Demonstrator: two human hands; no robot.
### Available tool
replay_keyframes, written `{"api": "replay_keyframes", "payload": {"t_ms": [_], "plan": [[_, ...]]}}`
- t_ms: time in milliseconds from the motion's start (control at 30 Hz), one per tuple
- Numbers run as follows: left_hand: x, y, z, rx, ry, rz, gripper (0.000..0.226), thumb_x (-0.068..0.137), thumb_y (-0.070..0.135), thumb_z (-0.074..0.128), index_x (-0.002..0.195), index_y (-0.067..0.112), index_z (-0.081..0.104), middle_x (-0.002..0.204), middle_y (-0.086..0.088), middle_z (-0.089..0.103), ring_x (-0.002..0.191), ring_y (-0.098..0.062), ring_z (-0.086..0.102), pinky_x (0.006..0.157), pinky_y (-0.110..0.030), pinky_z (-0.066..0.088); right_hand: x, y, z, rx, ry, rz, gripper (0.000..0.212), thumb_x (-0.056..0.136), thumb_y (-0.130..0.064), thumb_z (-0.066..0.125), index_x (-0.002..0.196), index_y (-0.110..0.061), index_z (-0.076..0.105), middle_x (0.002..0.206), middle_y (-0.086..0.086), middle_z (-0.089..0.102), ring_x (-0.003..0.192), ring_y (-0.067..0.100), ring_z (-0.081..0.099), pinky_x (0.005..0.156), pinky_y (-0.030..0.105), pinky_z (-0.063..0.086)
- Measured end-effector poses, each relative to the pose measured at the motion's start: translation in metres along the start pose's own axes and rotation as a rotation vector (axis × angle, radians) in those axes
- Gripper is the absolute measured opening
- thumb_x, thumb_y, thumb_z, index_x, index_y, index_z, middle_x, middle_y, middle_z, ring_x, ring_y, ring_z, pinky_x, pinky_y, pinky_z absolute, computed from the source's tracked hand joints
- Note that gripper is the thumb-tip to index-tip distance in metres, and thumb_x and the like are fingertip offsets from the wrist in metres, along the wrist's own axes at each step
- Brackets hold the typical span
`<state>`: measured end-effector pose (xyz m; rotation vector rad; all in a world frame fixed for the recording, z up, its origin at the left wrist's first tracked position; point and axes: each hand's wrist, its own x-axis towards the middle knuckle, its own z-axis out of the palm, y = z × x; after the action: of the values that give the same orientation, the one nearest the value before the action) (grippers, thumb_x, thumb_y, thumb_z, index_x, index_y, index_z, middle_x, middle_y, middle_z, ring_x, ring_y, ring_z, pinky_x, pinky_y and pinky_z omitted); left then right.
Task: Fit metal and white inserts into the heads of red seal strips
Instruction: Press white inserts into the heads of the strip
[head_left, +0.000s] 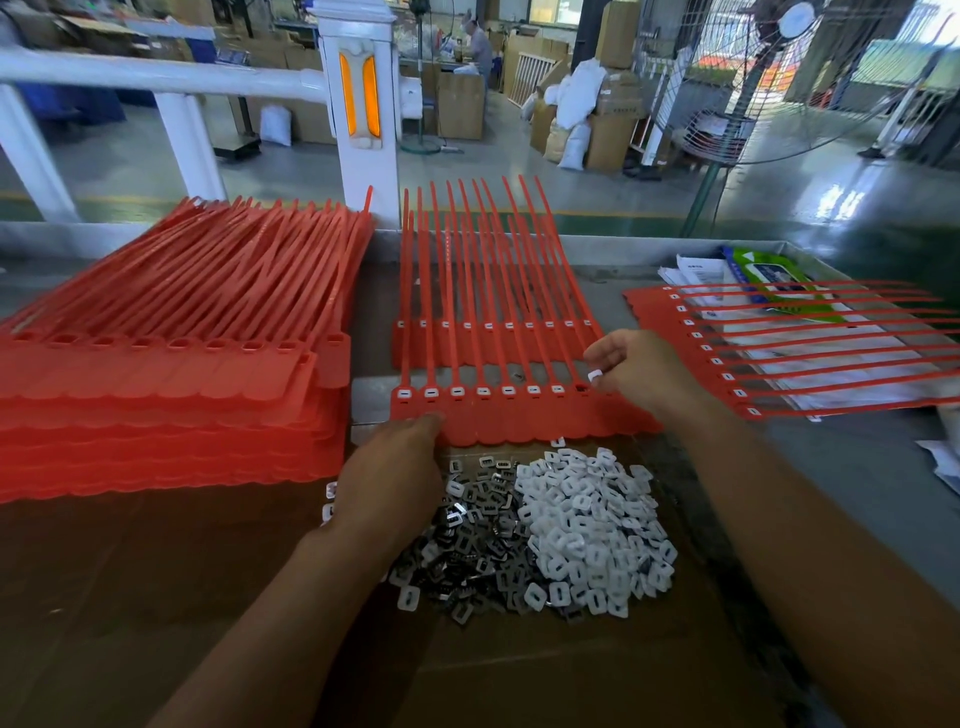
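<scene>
Red seal strip row (519, 421) lies mid-bench, most heads already filled. Left hand (395, 478), fingers flat, presses its near edge, probably to stop sliding. Right hand (641, 369) pinches a white insert (595, 375) just beside the empty head (582, 388). Metal insert pile (467, 545) sits close for quick grabbing.

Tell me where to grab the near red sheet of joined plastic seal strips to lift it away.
Take the near red sheet of joined plastic seal strips by its broad, flat scalloped band, coming in from the near edge. That band is one solid piece facing you. The thin tails fan away loosely and would likely flop, and the heads already carry white inserts that a pinch there might disturb.
</scene>
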<state>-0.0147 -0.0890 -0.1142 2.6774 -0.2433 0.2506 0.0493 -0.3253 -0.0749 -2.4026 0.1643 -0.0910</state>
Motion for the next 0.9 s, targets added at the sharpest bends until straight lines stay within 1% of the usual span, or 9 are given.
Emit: {"api": "replay_keyframes", "payload": {"t_ms": [67, 133, 300, 433, 500, 633, 733, 767, 900], "plan": [[0.000, 0.000, 0.000, 0.005, -0.001, -0.002, 0.042, 0.085, 0.003, 0.039, 0.123, 0.018, 0.052, 0.110, -0.005, 0.063, 0.102, -0.023, 0.054, 0.075, -0.031, 0.041, 0.000, 0.002, 0.000, 0.017, 0.027, -0.012, 0.026, 0.075, 0.003, 0.068, 0.086, -0.019, 0.061, 0.076, -0.008, 0.059, 0.069, 0.000, 0.052, 0.056, 0.014, 0.037], [0.000, 0.000, 0.000, 0.008, -0.001, -0.002, 0.043, 0.086, 0.003, 0.039, 0.125, 0.018, 0.051, 0.110, -0.005, 0.062, 0.102, -0.023, 0.054, 0.076, -0.031, 0.041, 0.001, 0.004, 0.001, 0.007, 0.069, -0.024, 0.020, 0.076, -0.002, 0.070, 0.083, -0.019, 0.063, 0.076, -0.006, 0.060, 0.068, 0.000, 0.053, 0.058, 0.013, 0.038], [0.000, -0.001, 0.001, 0.010, -0.013, -0.003, 0.045, 0.086, 0.002, 0.039, 0.127, 0.018, 0.049, 0.111, -0.006, 0.062, 0.102, -0.023, 0.054, 0.078, -0.032, 0.042, 0.003, 0.008, 0.002, 0.002, 0.097, -0.025, 0.015, 0.076, -0.006, 0.072, 0.089, -0.014, 0.068, 0.077, -0.004, 0.061, 0.068, 0.002, 0.055, 0.063, 0.016, 0.042], [0.001, -0.001, 0.001, 0.009, -0.013, -0.002, 0.047, 0.086, 0.003, 0.039, 0.130, 0.018, 0.048, 0.113, -0.006, 0.061, 0.105, -0.023, 0.053, 0.079, -0.032, 0.042, 0.004, 0.010, 0.007, -0.005, 0.024, -0.052, 0.020, 0.078, -0.006, 0.070, 0.078, -0.025, 0.063, 0.077, -0.008, 0.062, 0.075, 0.006, 0.058, 0.073, 0.024, 0.045], [0.001, -0.001, 0.001, 0.010, -0.012, -0.003, 0.048, 0.086, 0.003, 0.039, 0.131, 0.018, 0.047, 0.114, -0.006, 0.061, 0.106, -0.023, 0.052, 0.080, -0.032, 0.042, 0.005, 0.011, 0.009, -0.043, -0.005, -0.059, 0.021, 0.080, -0.008, 0.068, 0.078, -0.028, 0.061, 0.078, -0.009, 0.061, 0.079, 0.009, 0.058, 0.076, 0.027, 0.046], [0.001, -0.002, 0.003, 0.018, -0.010, -0.003, 0.049, 0.085, 0.003, 0.040, 0.131, 0.019, 0.047, 0.115, -0.006, 0.061, 0.107, -0.023, 0.053, 0.083, -0.033, 0.044, 0.010, 0.013, 0.009, -0.068, -0.029, -0.089, 0.020, 0.082, -0.005, 0.065, 0.080, -0.025, 0.061, 0.076, -0.010, 0.059, 0.076, 0.008, 0.055, 0.069, 0.024, 0.042], [0.001, -0.003, 0.003, 0.027, -0.012, 0.001, 0.049, 0.086, 0.004, 0.041, 0.131, 0.019, 0.047, 0.114, -0.006, 0.061, 0.107, -0.023, 0.053, 0.084, -0.034, 0.045, 0.012, 0.010, 0.006, -0.110, -0.073, -0.120, 0.020, 0.082, -0.001, 0.063, 0.083, -0.021, 0.063, 0.074, -0.012, 0.057, 0.069, 0.001, 0.052, 0.060, 0.015, 0.037], [0.001, -0.003, 0.004, 0.028, -0.010, 0.001, 0.048, 0.086, 0.004, 0.041, 0.131, 0.019, 0.047, 0.114, -0.005, 0.061, 0.107, -0.023, 0.053, 0.084, -0.033, 0.045, 0.013, 0.009, 0.005, -0.129, -0.093, -0.130, 0.022, 0.082, 0.000, 0.062, 0.081, -0.022, 0.062, 0.074, -0.011, 0.058, 0.069, 0.001, 0.053, 0.060, 0.014, 0.038], [0.001, -0.002, 0.002, 0.032, -0.005, -0.003, 0.044, 0.085, 0.003, 0.040, 0.125, 0.018, 0.051, 0.112, -0.005, 0.062, 0.104, -0.023, 0.054, 0.081, -0.033, 0.044, 0.016, 0.007, 0.003, -0.177, -0.157, -0.179, 0.033, 0.081, 0.005, 0.063, 0.072, -0.027, 0.059, 0.079, -0.003, 0.062, 0.078, 0.012, 0.059, 0.074, 0.025, 0.048]]}}
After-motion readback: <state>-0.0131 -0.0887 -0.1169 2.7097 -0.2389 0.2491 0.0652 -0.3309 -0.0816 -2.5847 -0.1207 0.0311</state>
